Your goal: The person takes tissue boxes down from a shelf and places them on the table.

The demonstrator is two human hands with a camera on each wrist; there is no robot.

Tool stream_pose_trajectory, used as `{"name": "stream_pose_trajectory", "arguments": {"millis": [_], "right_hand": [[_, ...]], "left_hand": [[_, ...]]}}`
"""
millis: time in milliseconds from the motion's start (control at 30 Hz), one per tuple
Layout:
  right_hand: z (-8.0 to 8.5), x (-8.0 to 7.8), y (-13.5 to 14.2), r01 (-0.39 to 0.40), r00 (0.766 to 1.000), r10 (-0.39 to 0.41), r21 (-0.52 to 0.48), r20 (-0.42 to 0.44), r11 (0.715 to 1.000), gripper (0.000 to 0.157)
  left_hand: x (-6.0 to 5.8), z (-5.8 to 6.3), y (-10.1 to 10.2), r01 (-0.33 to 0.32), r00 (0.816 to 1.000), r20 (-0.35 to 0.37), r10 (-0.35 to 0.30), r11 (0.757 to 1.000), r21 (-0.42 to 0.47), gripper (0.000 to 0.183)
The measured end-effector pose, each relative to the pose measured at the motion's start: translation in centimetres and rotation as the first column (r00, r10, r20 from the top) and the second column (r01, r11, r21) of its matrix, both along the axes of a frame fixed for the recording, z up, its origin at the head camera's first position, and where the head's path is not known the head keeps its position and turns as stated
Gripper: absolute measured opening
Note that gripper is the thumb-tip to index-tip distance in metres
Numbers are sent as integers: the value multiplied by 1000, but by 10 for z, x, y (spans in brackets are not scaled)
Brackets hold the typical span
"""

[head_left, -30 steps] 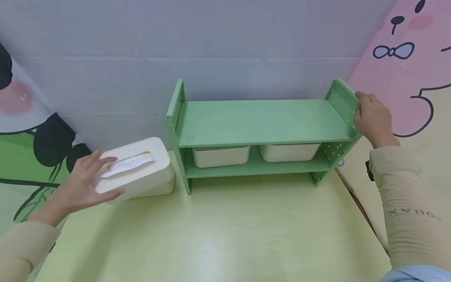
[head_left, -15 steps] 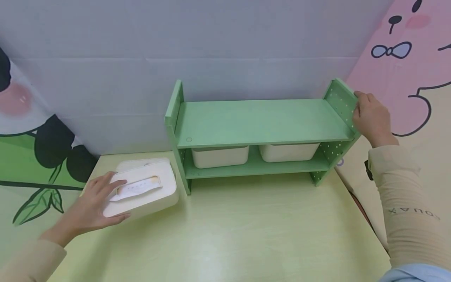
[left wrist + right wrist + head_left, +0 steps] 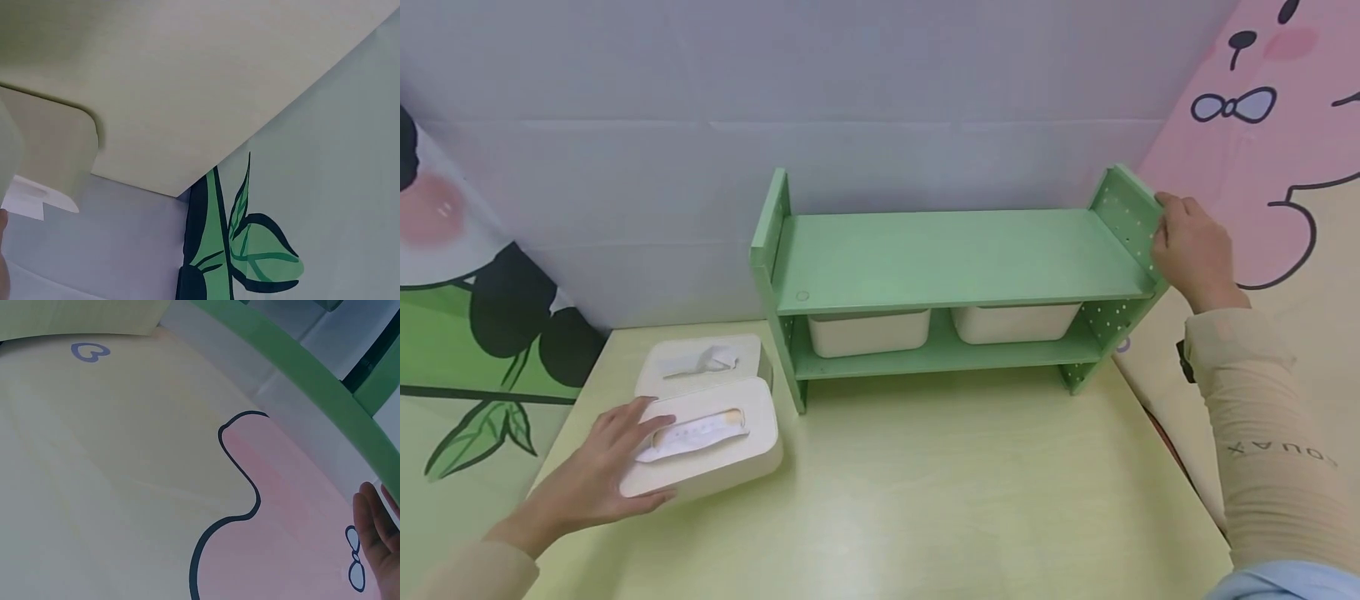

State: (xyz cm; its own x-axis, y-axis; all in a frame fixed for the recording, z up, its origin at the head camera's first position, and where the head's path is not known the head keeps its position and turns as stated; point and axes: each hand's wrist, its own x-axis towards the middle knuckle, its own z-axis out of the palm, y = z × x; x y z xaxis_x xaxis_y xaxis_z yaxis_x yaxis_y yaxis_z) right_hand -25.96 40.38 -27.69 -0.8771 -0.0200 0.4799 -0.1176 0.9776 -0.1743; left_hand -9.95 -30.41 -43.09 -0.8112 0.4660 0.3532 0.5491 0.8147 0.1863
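A white tissue box (image 3: 730, 454) with a tissue in its top slot is gripped at its left end by my left hand (image 3: 598, 479), thumb along the front side and fingers over the top. Right behind it is a second white tissue box (image 3: 658, 354), its tissue sticking up. In the left wrist view a pale box (image 3: 56, 134) shows at the left edge. My right hand (image 3: 1195, 250) holds the upper edge of the right side panel of a green desktop shelf (image 3: 955, 258). The right wrist view shows those fingers (image 3: 372, 531) at the green panel.
Two white bins, a left bin (image 3: 870, 333) and a right bin (image 3: 1018, 325), sit on the shelf's lower level. The pale wooden table (image 3: 910, 500) carries everything. A grey wall covering (image 3: 865, 100) rises behind, with printed cartoon panels on both sides.
My left hand has brought its tissue box down and toward the front, uncovering the second box behind it. The right hand has stayed at the shelf's side panel.
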Motion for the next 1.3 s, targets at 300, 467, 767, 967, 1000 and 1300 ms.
{"name": "stream_pose_trajectory", "arguments": {"millis": [300, 467, 767, 967, 1000, 1300], "right_hand": [[-1, -2, 0, -7, 1000, 7, 7, -5, 1000, 44], [-2, -2, 0, -6, 1000, 6, 8, -14, 1000, 44], [-2, -1, 0, -3, 1000, 3, 7, -6, 1000, 44], [-1, -2, 1, 2, 1000, -2, 7, -6, 1000, 44], [-2, -2, 1, 1, 1000, -1, 7, -7, 1000, 44], [-1, -2, 0, 9, 1000, -9, 5, 7, 1000, 44]], "left_hand": [[4, -25, -7, -5, 1000, 22, 5, 1000, -30, 89], [3, -35, -11, -5, 1000, 22, 6, 998, -61, 87], [1, -41, -18, 22, 998, 66, -19, 999, -40, 86], [-6, -39, -21, 75, 996, 53, -69, 990, -124, 92], [-7, -39, -22, 79, 996, 54, -72, 987, -141, 93], [-14, -33, -24, 63, 989, 147, -29, 970, -233, 102]]}}
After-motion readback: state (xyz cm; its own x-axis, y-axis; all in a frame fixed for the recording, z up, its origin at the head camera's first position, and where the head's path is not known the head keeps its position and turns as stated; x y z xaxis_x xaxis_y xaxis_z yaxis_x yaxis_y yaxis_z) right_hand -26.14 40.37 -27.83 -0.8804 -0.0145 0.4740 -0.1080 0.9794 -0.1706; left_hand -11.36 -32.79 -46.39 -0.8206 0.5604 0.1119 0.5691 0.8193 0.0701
